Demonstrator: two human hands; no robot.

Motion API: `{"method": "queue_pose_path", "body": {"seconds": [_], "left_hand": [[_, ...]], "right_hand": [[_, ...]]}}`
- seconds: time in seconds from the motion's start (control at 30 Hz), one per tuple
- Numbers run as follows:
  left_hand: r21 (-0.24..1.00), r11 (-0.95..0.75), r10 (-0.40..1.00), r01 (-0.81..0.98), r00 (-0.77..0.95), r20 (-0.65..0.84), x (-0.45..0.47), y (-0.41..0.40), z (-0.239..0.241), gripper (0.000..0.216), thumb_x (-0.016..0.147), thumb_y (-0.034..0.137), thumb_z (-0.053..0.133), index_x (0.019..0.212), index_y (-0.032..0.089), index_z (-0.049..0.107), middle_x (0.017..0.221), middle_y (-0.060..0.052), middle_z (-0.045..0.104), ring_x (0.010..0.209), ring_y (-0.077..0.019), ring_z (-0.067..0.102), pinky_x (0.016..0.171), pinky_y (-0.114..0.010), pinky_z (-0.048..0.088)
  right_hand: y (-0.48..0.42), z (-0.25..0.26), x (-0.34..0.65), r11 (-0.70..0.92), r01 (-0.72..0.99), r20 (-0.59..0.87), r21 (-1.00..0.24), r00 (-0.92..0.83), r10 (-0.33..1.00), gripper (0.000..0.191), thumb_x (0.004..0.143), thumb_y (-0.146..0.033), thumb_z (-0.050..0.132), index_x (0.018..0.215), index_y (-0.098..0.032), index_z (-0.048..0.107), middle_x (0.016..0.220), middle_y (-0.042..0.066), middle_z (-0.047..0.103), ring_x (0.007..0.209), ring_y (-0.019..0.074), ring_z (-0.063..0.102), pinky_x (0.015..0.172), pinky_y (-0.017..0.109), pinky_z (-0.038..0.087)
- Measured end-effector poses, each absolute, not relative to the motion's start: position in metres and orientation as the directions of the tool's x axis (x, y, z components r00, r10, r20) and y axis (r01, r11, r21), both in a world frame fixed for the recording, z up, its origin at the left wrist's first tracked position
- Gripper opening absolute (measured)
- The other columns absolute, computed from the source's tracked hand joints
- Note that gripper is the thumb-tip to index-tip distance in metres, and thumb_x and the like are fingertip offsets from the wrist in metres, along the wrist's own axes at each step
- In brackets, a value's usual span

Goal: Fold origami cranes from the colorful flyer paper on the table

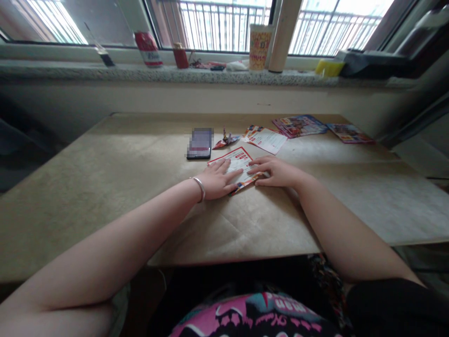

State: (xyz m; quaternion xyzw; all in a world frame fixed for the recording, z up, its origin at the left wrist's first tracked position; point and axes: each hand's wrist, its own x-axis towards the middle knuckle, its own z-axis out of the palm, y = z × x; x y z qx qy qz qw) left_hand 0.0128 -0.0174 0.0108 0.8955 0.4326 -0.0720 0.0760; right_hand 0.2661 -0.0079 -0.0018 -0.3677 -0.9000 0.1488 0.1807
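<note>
A square printed sheet of paper (241, 161), white with a red border and coloured patches along its near edge, lies on the table in front of me. My left hand (219, 180) rests flat on its left side with the fingers spread, a silver bangle at the wrist. On the right edge of the sheet, my right hand (271, 171) touches the paper with its fingers apart and slightly bent. Just beyond the sheet sits a folded paper crane (226, 140). A phone (200, 143) lies to the left of the crane, its screen blurred.
More white printed sheets (268, 140) lie behind my right hand. Farther right are a stack of colourful leaflets (300, 126) and another leaflet pile (351, 133). Along the windowsill (210, 77) stand a red and white can (148, 49), a red bottle (180, 56) and a patterned cup (259, 47).
</note>
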Motion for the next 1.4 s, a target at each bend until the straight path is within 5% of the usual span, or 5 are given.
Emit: {"method": "queue_pose_path", "body": {"seconds": [0.27, 0.77, 1.07, 1.4], "left_hand": [[0.071, -0.589, 0.793, 0.805, 0.593, -0.138, 0.020, -0.023, 0.008, 0.057, 0.097, 0.054, 0.035, 0.149, 0.030, 0.036, 0.159, -0.010, 0.026, 0.146, -0.0313, 0.024, 0.117, -0.046, 0.021], [0.081, -0.643, 0.756, 0.761, 0.648, -0.087, 0.008, -0.022, 0.001, 0.057, 0.100, 0.053, 0.022, 0.151, 0.030, 0.031, 0.161, -0.007, 0.021, 0.148, -0.0308, 0.016, 0.118, -0.046, 0.015], [0.058, -0.650, 0.754, 0.758, 0.652, -0.076, 0.008, -0.022, -0.002, 0.064, 0.098, 0.060, 0.023, 0.152, 0.026, 0.030, 0.161, -0.010, 0.019, 0.147, -0.0325, 0.017, 0.119, -0.045, 0.013], [0.088, -0.627, 0.773, 0.774, 0.632, -0.052, 0.010, -0.020, -0.003, 0.060, 0.098, 0.059, 0.021, 0.150, 0.031, 0.034, 0.160, -0.006, 0.023, 0.147, -0.0317, 0.019, 0.119, -0.046, 0.014]], "right_hand": [[-0.008, 0.002, 0.264, 0.729, 0.563, 0.261, -0.389, -0.691, 0.674, 0.020, 0.081, -0.029, 0.067, 0.098, -0.028, 0.078, 0.112, 0.005, 0.073, 0.107, 0.0223, 0.065, 0.099, 0.039, 0.049], [-0.014, 0.009, 0.256, 0.752, 0.587, 0.269, -0.300, -0.704, 0.657, 0.022, 0.088, -0.027, 0.057, 0.096, -0.024, 0.078, 0.100, 0.006, 0.075, 0.097, 0.0212, 0.065, 0.093, 0.037, 0.048], [-0.019, 0.005, 0.242, 0.575, 0.782, 0.227, -0.240, -0.531, 0.817, 0.028, 0.091, -0.035, 0.052, 0.096, -0.021, 0.076, 0.096, 0.008, 0.071, 0.090, 0.0210, 0.062, 0.082, 0.032, 0.047], [-0.017, -0.002, 0.235, 0.432, 0.823, 0.271, -0.369, -0.349, 0.897, 0.019, 0.084, -0.032, 0.059, 0.090, -0.019, 0.072, 0.090, 0.006, 0.069, 0.084, 0.0192, 0.061, 0.076, 0.030, 0.046]]}}
